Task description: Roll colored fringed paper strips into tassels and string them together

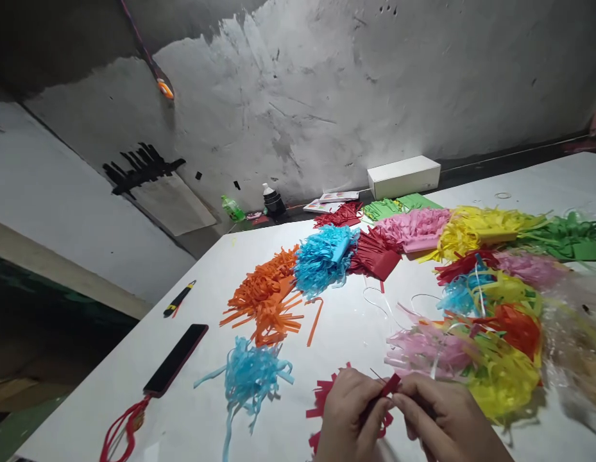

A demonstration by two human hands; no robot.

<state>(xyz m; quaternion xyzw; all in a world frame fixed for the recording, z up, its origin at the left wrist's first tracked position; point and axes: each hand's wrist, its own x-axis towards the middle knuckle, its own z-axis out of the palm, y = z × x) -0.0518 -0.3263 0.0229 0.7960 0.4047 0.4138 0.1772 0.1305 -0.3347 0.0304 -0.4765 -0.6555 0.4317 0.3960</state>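
At the lower middle of the head view, my left hand [351,410] pinches a dark red strip of fringed paper [391,385]. A thin needle-like piece sticks up beside it. My right hand [437,410] grips the other end of the same strip with thumb and forefinger. The two hands nearly touch. Red fringes [321,399] spread out to the left from under my left hand, partly hidden by it. A light blue fringed paper bunch [254,375] lies left of my hands. Right behind my right hand is a pile with yellow [502,382] and pale pink fringes [427,350].
Orange [263,289], blue [324,260], dark red [377,253], pink [416,228], yellow [490,228] and green fringed papers [567,237] run across the white table. A phone [176,359] and a cutter knife [179,299] lie at left. A white box [403,176] stands by the wall.
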